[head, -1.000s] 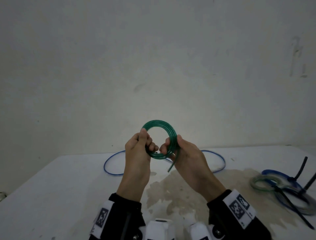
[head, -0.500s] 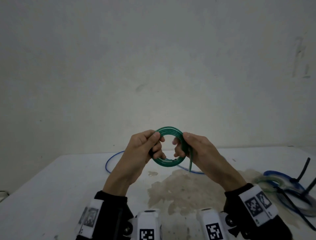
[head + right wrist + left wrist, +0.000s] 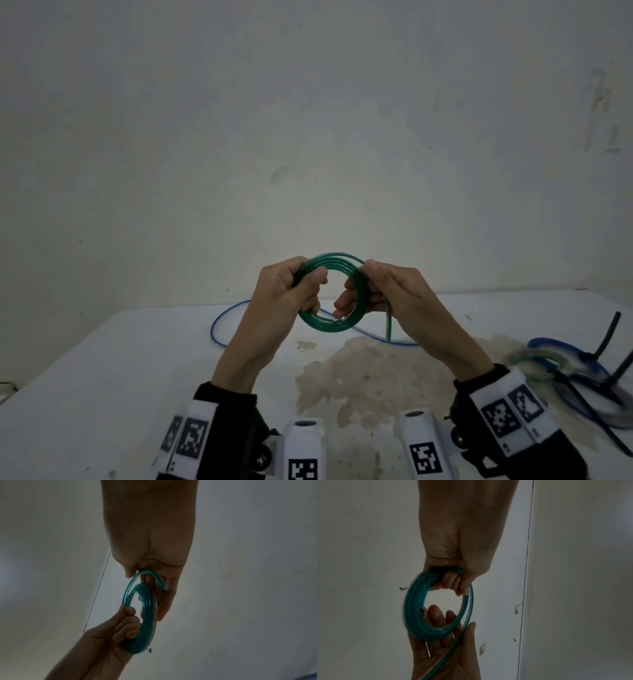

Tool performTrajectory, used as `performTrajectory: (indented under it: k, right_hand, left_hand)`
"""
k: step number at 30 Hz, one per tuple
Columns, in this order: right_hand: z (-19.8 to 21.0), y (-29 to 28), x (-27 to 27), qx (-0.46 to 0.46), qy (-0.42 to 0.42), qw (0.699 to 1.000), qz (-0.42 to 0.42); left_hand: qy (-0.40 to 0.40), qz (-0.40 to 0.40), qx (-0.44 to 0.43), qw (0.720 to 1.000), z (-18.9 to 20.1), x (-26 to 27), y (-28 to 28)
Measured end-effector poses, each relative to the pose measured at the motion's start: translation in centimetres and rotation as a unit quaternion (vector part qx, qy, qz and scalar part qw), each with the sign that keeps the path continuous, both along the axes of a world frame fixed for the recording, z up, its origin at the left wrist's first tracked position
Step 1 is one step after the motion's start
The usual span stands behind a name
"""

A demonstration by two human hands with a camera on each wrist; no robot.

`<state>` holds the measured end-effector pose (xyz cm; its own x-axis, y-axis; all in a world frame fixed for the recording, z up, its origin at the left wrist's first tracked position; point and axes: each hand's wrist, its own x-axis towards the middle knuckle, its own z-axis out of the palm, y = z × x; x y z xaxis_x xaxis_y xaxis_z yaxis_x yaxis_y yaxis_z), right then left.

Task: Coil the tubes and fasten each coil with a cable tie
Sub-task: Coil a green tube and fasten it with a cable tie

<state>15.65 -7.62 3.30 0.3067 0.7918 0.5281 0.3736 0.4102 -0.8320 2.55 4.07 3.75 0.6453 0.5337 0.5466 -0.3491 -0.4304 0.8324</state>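
A green tube wound into a small coil [image 3: 329, 325] [image 3: 416, 616] [image 3: 147, 609] is held up above the white table [image 3: 120, 370]. My left hand [image 3: 294, 287] [image 3: 453, 582] grips the coil's left side, fingers curled through the ring. My right hand [image 3: 370, 294] [image 3: 154, 582] holds the right side, thumb on top and fingers inside the ring. The tube's loose end [image 3: 388, 325] hangs down below the right hand. No cable tie is on this coil.
A loose blue tube [image 3: 219, 325] lies in a loop on the table behind my hands. At the right edge lie tied coils [image 3: 561, 370] with black cable ties [image 3: 606, 339] sticking up. A brownish stain [image 3: 370, 377] marks the tabletop.
Both hands turned the coil and shifted their hold, the loose end swinging from the bottom middle to hang under the right hand. The head view dropped slightly, showing more of the wrists.
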Motion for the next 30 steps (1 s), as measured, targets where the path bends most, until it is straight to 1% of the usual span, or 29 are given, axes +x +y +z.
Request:
performTrajectory:
  k: [3, 7, 9, 12, 14, 17, 20, 22, 24, 26, 28, 30]
  right_hand:
    - [-0.1, 0.1, 0.0, 0.030, 0.012, 0.999, -0.004]
    - [0.0, 0.1, 0.3, 0.102, 0.041, 0.994, -0.021]
    - [0.1, 0.0, 0.6, 0.127, 0.037, 0.991, -0.038]
    - [0.0, 0.0, 0.5, 0.143, 0.009, 0.988, -0.049]
    - [-0.2, 0.4, 0.1, 0.163, 0.018, 0.985, -0.061]
    - [-1.0, 1.2, -0.7, 0.193, 0.057, 0.977, -0.075]
    - [-1.7, 1.9, -1.7, 0.195, 0.079, 0.975, -0.068]
    - [-1.6, 2.0, -2.0, 0.197, 0.077, 0.975, -0.067]
    - [-1.4, 1.8, -1.8, 0.205, 0.059, 0.974, -0.080]
    - [-1.1, 1.5, -1.0, 0.206, 0.054, 0.973, -0.086]
    - [-0.9, 1.2, -0.4, 0.195, 0.063, 0.976, -0.071]
    - [-0.7, 0.9, -0.3, 0.180, 0.067, 0.980, -0.050]
  left_hand:
    - [-0.006, -0.010, 0.006, 1.000, 0.0, 0.0, 0.0]
    - [-0.012, -0.033, 0.010, 0.999, 0.1, -0.1, 0.0]
    - [-0.023, -0.033, 0.007, 0.999, 0.1, -0.2, 0.0]
    - [-0.047, -0.010, -0.001, 0.999, 0.1, 0.2, -0.3]
    - [-0.068, 0.005, -0.020, 0.997, 0.0, 0.5, -0.7]
    - [-0.112, 0.029, -0.074, 0.991, -0.1, 1.1, -1.1]
    - [-0.151, 0.044, -0.115, 0.981, -0.2, 1.5, -1.4]
    - [-0.159, 0.043, -0.129, 0.978, -0.3, 1.6, -1.7]
    - [-0.148, -0.004, -0.168, 0.975, -0.3, 1.6, -1.8]
    - [-0.114, -0.094, -0.211, 0.966, 0.0, 1.2, -1.5]
    - [-0.075, -0.168, -0.222, 0.957, 0.2, 0.6, -1.0]
    - [-0.060, -0.193, -0.218, 0.955, 0.3, 0.1, -0.5]
